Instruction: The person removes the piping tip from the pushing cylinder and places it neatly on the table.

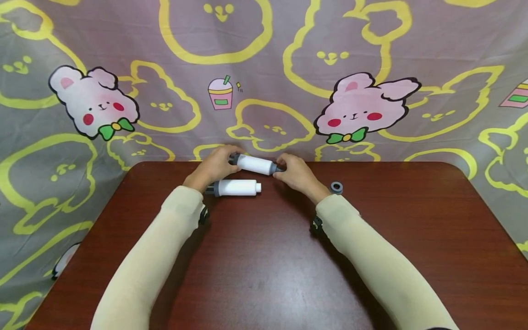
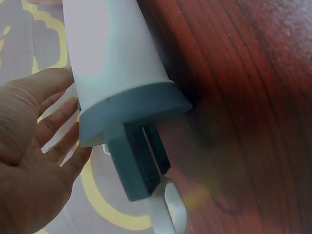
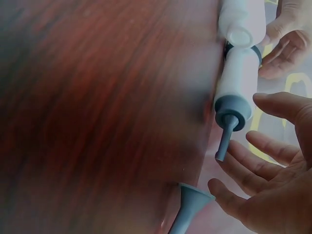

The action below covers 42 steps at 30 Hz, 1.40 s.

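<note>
Head view: both hands meet at the table's far edge around a white cylinder (image 1: 255, 164) with grey ends. The left hand (image 1: 215, 166) cups its left end and the right hand (image 1: 298, 173) its right end; whether the fingers clasp it is hidden here. Right wrist view shows the right hand's fingers (image 3: 243, 161) straight and spread, one fingertip at a thin grey stem (image 3: 224, 138). Left wrist view shows an open palm (image 2: 29, 165). A second cylinder (image 1: 236, 188) lies just nearer, a grey ring (image 1: 336, 187) right of the right hand.
</note>
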Each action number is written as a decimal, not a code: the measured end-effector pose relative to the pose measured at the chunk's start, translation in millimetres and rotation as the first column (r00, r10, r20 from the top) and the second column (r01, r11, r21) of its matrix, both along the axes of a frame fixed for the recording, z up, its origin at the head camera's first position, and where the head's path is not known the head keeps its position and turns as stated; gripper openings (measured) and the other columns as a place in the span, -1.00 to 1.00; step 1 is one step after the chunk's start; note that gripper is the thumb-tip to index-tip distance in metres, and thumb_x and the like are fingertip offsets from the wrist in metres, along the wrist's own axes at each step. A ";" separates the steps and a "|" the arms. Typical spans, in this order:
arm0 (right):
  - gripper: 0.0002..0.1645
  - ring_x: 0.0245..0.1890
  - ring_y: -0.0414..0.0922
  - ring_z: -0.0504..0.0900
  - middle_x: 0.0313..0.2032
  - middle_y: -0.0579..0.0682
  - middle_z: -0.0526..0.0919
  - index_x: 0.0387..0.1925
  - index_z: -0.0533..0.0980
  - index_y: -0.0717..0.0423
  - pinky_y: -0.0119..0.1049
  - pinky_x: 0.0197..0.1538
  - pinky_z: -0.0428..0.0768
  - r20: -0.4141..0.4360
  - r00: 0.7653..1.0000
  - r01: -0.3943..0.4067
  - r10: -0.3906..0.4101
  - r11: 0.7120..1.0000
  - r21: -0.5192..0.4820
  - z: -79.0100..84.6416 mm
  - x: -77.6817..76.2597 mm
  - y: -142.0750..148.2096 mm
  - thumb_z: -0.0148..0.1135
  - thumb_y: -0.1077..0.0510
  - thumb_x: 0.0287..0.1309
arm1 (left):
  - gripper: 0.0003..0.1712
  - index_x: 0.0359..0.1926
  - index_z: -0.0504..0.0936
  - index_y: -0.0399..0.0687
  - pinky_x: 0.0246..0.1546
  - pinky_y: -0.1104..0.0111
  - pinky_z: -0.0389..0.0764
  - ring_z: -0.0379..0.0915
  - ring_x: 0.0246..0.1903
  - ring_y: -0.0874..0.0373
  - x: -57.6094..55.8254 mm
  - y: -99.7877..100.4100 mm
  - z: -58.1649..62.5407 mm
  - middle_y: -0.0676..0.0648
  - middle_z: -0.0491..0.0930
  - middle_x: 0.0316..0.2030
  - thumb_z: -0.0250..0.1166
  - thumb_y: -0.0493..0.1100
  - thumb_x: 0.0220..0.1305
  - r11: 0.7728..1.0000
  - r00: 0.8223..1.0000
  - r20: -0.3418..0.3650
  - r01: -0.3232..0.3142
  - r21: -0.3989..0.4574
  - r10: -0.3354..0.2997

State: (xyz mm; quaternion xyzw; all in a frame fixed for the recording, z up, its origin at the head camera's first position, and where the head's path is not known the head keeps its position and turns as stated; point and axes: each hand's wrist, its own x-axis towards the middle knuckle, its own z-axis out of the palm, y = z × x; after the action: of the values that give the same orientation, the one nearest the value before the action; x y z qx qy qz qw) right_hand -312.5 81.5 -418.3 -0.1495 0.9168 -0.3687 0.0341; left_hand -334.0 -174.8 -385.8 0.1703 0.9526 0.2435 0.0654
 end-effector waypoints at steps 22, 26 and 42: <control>-0.59 -0.05 0.07 0.61 -0.02 0.23 0.70 0.11 0.57 0.29 -0.05 0.09 0.58 0.034 0.999 0.028 -0.029 0.999 0.041 -5.0 -6.0 -12.6 0.38 0.19 0.29 | -0.54 0.16 0.69 -0.20 0.43 0.05 0.39 0.48 0.31 -0.15 -11.3 9.9 -7.3 -0.21 0.67 0.17 0.48 -0.35 0.22 0.994 0.993 -0.077 0.090 -0.067 -0.095; -0.60 -0.03 0.08 0.63 0.01 0.22 0.70 0.12 0.57 0.27 -0.04 0.10 0.59 0.042 0.999 0.032 -0.035 0.998 0.056 -4.7 -5.1 -13.9 0.38 0.20 0.31 | -0.54 0.15 0.71 -0.20 0.41 0.06 0.41 0.50 0.30 -0.14 -11.2 9.3 -8.7 -0.19 0.68 0.17 0.48 -0.37 0.19 0.991 0.990 -0.086 0.108 -0.074 -0.115; -0.65 0.02 0.13 0.66 0.03 0.24 0.70 0.07 0.60 0.24 -0.02 0.12 0.61 0.036 0.998 0.047 -0.048 0.998 0.048 -4.7 -2.5 -18.6 0.38 0.21 0.31 | -0.42 0.21 0.71 -0.19 0.43 0.06 0.39 0.49 0.32 -0.11 -12.4 3.9 -11.9 -0.19 0.68 0.21 0.52 -0.41 0.10 0.987 0.987 -0.074 0.135 -0.086 -0.141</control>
State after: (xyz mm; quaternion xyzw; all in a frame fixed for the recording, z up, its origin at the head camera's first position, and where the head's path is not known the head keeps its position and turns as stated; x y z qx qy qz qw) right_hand -315.0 63.0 -423.0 -0.1200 0.9277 -0.3506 0.0456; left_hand -346.3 -170.9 -397.7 0.2429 0.9494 0.1927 0.0507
